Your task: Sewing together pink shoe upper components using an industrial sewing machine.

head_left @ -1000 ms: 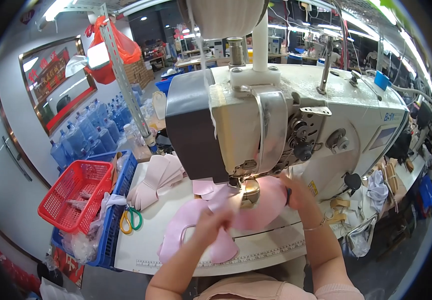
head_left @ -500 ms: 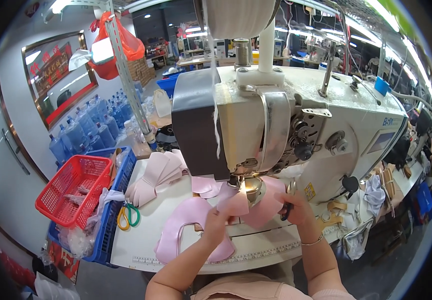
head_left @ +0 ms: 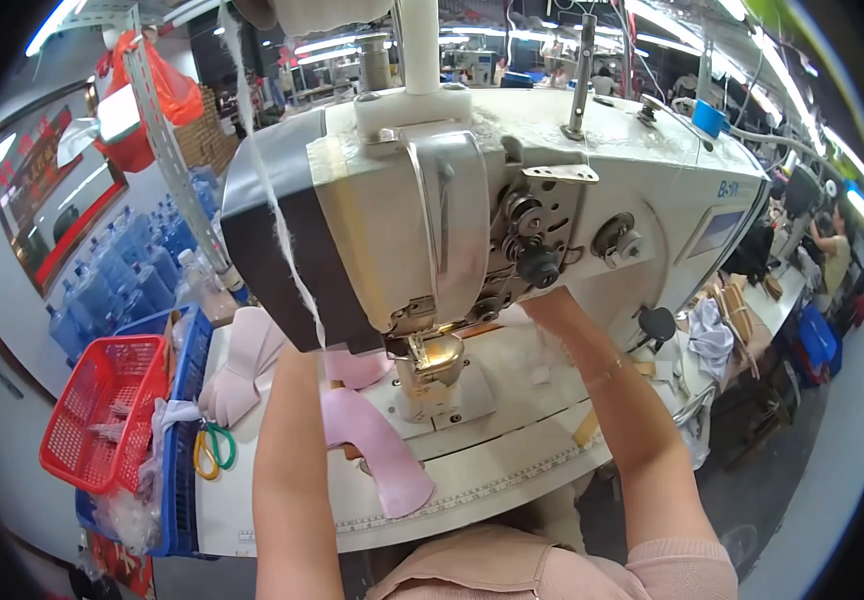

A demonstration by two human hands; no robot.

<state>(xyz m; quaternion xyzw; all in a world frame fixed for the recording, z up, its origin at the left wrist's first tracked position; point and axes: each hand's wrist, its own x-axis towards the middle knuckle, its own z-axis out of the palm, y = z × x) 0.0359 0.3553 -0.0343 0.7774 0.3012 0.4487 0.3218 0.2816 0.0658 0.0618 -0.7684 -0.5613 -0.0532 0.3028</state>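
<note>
A sewing machine with a lit needle area fills the middle. My left forearm reaches up past its dark end cover, which hides my left hand. Under the machine's arm goes my right hand; its fingers are hidden behind the machine body, so what either hand holds cannot be seen. A curved pink piece lies on the table beside my left forearm. Behind it is another pink piece. Pale pink cut pieces are stacked left of my left forearm. Nothing shows under the presser foot.
Scissors with green and yellow handles lie at the table's left. Beside them a red basket sits on a blue crate. White thread hangs before the machine. Cloth scraps lie to the right. Water bottles stand behind left.
Both hands have left the needle area and reached farther forward, behind the machine. The pink work no longer shows at the needle, nor the snips in my right hand. The view has shifted right.
</note>
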